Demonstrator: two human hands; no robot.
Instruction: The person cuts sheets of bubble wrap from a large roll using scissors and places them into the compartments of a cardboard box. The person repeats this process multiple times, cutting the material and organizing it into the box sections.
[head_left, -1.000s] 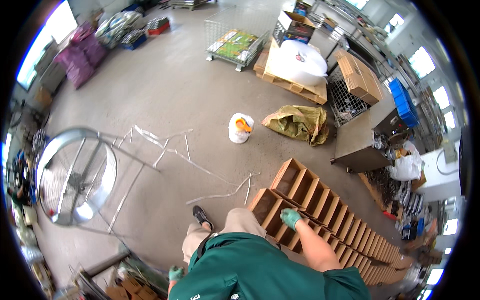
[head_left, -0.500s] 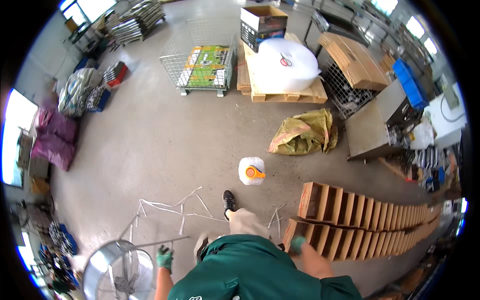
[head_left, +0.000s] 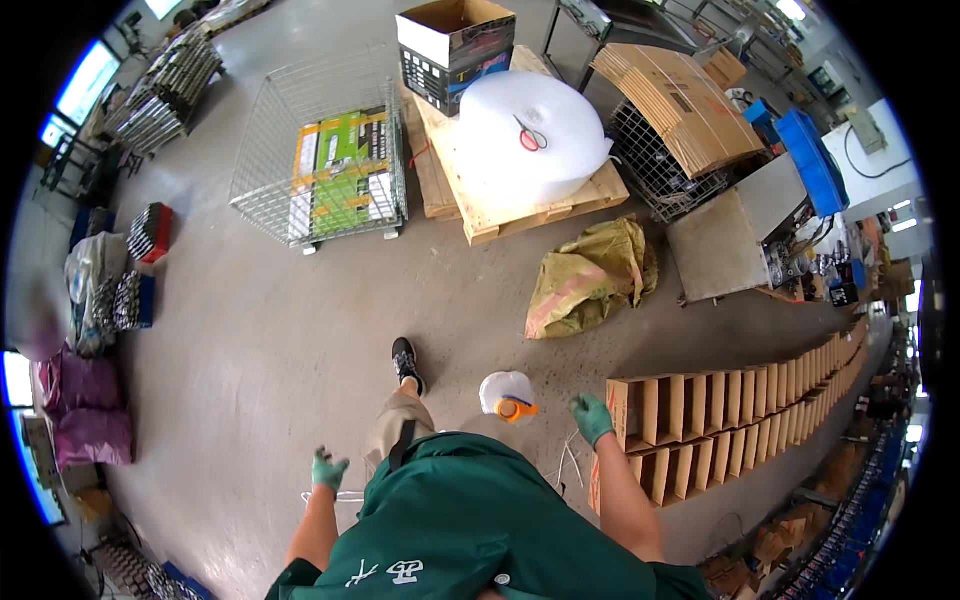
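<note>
My left hand (head_left: pixel 327 470), in a green glove, hangs beside my body over the floor with its fingers apart and nothing in it. A white strap (head_left: pixel 345 496) lies on the floor near it. My right hand (head_left: pixel 592 418), gloved the same way, hovers by the near end of a long double row of open cardboard boxes (head_left: pixel 616 412); its fingers are spread and empty. Just left of that hand, a pale rounded thing (head_left: pixel 505 386) stands on the floor with an orange tool (head_left: pixel 514 409), perhaps a tape dispenser, on it.
Ahead are a crumpled yellow-green sack (head_left: pixel 590 275), a wooden pallet (head_left: pixel 500 226) bearing a large white roll (head_left: pixel 530 150) with red-handled scissors (head_left: pixel 531 136), and a wire cage (head_left: pixel 262 185). Flattened cartons (head_left: pixel 690 105) and a metal cabinet (head_left: pixel 705 250) stand right; purple sacks (head_left: pixel 92 435) lie left.
My body has turned and stepped forward. The boxes, pallet and sack are nearer. The metal drum-like stand beside my left hand has left view; my right hand has moved forward off the boxes.
</note>
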